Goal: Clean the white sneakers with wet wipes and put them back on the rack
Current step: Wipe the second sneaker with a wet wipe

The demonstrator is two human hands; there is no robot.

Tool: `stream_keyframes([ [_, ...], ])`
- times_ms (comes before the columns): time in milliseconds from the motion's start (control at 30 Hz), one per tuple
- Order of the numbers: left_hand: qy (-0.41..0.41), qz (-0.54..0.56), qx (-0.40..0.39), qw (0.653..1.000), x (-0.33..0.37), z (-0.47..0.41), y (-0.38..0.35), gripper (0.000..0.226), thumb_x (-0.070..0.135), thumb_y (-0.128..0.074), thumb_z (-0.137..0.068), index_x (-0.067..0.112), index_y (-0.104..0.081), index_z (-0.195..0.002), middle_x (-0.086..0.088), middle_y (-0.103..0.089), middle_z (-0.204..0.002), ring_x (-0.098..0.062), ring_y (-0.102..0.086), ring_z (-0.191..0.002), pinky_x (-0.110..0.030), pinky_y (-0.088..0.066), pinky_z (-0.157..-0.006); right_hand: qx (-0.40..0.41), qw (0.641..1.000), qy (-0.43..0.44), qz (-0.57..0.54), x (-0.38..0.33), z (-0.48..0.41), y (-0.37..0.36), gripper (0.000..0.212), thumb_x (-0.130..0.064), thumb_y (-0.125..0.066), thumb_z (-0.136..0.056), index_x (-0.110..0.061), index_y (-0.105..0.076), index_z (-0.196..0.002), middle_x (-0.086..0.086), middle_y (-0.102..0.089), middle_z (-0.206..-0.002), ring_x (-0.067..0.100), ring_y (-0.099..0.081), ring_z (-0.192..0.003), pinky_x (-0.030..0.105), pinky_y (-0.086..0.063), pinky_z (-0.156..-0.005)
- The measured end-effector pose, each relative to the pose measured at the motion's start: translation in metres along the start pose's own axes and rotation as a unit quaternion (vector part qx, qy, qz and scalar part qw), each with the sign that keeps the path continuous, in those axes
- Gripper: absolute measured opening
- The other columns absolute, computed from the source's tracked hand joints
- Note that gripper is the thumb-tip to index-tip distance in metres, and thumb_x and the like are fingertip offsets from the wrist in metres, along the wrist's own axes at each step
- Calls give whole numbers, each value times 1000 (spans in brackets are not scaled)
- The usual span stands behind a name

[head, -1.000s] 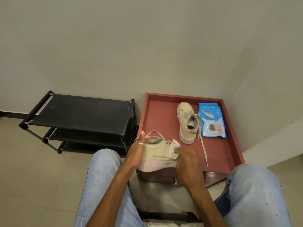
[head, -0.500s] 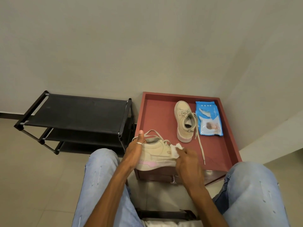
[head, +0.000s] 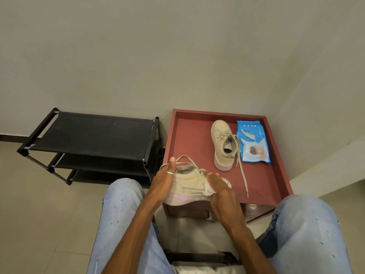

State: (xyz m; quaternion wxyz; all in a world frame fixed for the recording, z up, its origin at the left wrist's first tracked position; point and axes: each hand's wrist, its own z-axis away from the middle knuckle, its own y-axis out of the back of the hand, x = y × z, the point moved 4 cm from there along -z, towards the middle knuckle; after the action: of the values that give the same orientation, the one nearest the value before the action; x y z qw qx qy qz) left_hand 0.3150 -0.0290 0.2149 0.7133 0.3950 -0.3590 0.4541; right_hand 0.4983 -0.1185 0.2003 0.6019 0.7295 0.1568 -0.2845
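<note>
Single head-worn wide-angle view, aimed forward and steeply down over the wearer's knees (head: pixel 126 196), close at 6 o'clock. Red table (head: pixel 217 112) near at 1 o'clock, black rack (head: pixel 94 135) at 10, wall (head: pixel 177 56) at 12.

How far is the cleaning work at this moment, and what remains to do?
Done: nothing certain; whether the sneaker on the red table was already wiped cannot be told. In hand: the left hand grips the other sneaker by its heel while the right hand holds a wipe against it. Left: finish wiping, then put both sneakers on the black rack, whose top shelf holds no shoes.
</note>
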Motion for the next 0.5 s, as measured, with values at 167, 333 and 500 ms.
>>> stream_keyframes([
  [167,-55,-38,-4,998,4,6,-1,50,67,-29,-99,37,-66,-87,4,-71,-109,-12,-64,-102,-30,-49,-87,-6,992,-114,50,36,-14,16,54,17,-51,-73,-3,-67,-121,16,-67,-123,36,-60,-117,39,-46,-100],
  [333,-137,-84,-19,987,4,8,0,46,74,-33,-92,47,-70,-88,10,-70,-104,-7,-64,-100,-30,-50,-89,21,989,-143,10,15,-6,14,54,8,-52,-79,-14,-67,-126,6,-69,-122,27,-66,-107,26,-48,-95],
  [500,-201,-134,-9,970,4,8,2,46,61,-44,-101,25,-72,-92,13,-70,-89,-6,-66,-85,-36,-57,-79,5,999,-44,-16,0,8,9,53,10,-54,-78,-13,-68,-124,1,-70,-120,18,-66,-106,17,-44,-95],
])
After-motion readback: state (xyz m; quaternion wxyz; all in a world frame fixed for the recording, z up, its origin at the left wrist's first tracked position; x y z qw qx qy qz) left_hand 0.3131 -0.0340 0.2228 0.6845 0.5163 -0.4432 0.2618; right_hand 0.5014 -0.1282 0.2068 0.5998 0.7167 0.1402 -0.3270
